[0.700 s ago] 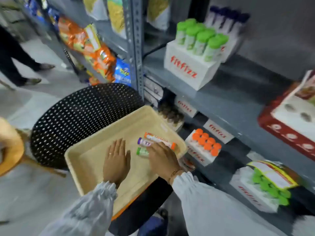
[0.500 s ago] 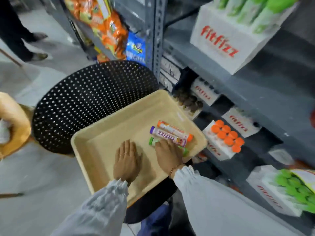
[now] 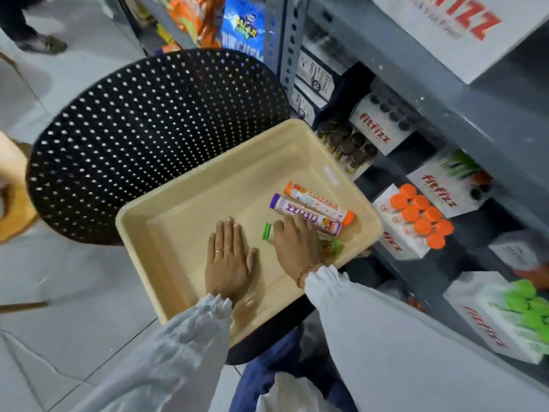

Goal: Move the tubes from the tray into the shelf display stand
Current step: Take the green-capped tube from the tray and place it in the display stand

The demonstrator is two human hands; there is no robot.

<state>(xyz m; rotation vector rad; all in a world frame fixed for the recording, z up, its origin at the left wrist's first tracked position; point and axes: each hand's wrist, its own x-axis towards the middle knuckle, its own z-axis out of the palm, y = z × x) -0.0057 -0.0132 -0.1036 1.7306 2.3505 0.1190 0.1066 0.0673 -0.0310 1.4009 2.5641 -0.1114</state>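
Note:
A beige tray (image 3: 190, 215) rests on a black perforated chair. Three tubes lie at its right side: an orange-capped tube (image 3: 319, 203), a purple-capped tube (image 3: 300, 212) and a green-capped tube (image 3: 268, 232). My right hand (image 3: 295, 243) lies over the green-capped tube, fingers curled on it; only the tube's two green ends show. My left hand (image 3: 228, 260) lies flat on the tray floor, fingers together, holding nothing. White display stands sit on the grey shelf to the right; one with orange-capped tubes (image 3: 417, 217) is nearest the tray.
The black perforated chair (image 3: 148, 126) carries the tray. More white stands (image 3: 383, 126) and a stand of green-capped tubes (image 3: 525, 310) fill the lower shelf. Snack bags (image 3: 240, 22) hang at the back. Another person's feet (image 3: 41, 43) stand on the tiled floor at top left.
The view has dropped and come closer to the tray. My right hand has settled further over the green-capped tube. My left hand stays flat on the tray.

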